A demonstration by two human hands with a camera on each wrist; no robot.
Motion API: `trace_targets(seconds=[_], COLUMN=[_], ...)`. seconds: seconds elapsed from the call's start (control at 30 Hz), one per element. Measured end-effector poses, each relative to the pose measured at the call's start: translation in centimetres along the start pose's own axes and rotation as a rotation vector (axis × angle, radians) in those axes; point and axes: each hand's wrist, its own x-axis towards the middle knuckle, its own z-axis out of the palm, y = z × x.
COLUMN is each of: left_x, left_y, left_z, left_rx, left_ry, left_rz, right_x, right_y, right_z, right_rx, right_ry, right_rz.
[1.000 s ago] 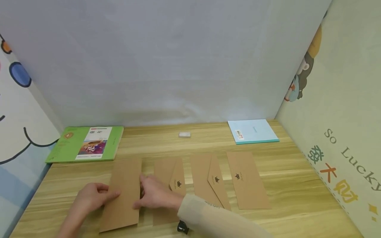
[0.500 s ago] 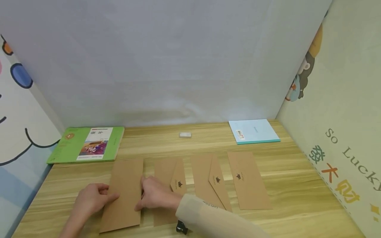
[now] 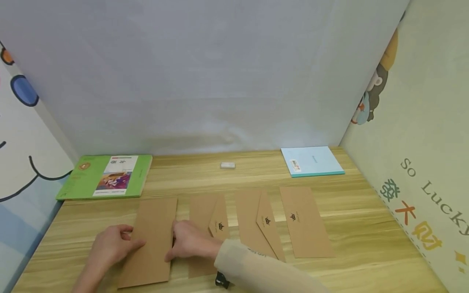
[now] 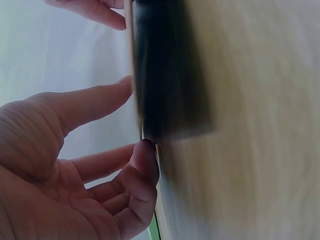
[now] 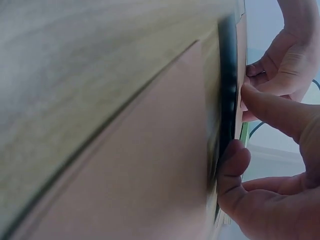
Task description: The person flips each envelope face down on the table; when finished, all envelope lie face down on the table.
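Presently, my left hand [image 3: 112, 246] and right hand [image 3: 195, 241] pinch a plain brown paper envelope [image 3: 153, 240], not yet released; three crown-printed brown envelopes [image 3: 311, 234] already lie right of my fingertips [image 5: 236, 159].

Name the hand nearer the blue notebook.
Right: the right hand is lower left of the blue notebook in the head view; the left hand is farther left.

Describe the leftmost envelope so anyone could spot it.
On the wooden table, find the green book, back left. Just nearer the camera, left hand and right hand hold a brown envelope. Unlike the other three envelopes, it shows no crown.
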Motion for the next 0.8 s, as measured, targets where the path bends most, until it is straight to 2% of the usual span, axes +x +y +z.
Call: trace_targets(seconds=[0.4, 0.7, 0.8], left_x=[-0.01, 0.16, 0.05], left_y=[0.35, 0.44, 0.34], left_z=[0.24, 0.10, 0.13], left_rx=[0.043, 0.038, 0.037], left_ry=[0.013, 0.032, 0.010], left_rz=[-0.001, 0.009, -0.007], right_x=[0.10, 0.28, 0.10], right_y=[0.09, 0.11, 0.21], right_z=[0.06, -0.09, 0.03], right_rx=[-0.050, 0.007, 0.019], right_ry=[0.010, -0.009, -0.017], right_rz=[-0.015, 0.010, 0.006])
